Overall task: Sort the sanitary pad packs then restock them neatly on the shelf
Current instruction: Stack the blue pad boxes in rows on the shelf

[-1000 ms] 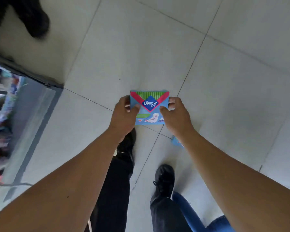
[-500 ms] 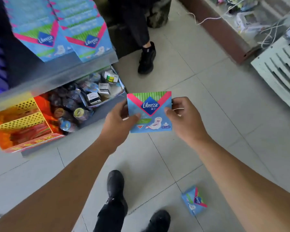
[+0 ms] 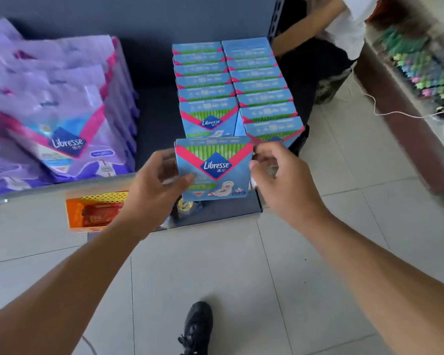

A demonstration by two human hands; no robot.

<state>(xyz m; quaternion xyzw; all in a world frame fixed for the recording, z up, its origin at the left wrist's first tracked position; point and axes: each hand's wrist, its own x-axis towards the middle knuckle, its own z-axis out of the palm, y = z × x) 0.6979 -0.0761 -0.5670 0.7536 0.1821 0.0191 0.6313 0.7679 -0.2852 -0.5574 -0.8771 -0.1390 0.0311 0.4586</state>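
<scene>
The dark shelf (image 3: 154, 108) filled the top of the view, purple Libresse packs (image 3: 62, 119) stacked at its left, two rows of blue Libresse packs (image 3: 231, 80) at its right. One blue pack (image 3: 213, 170) was held upright, label facing the person, just in front of the left-hand blue row. The left hand (image 3: 154, 185) gripped its left edge, thumb across the front. The right hand (image 3: 280, 175) pinched its right edge. Looked like the slot lay straight ahead, with both hands about equally near.
</scene>
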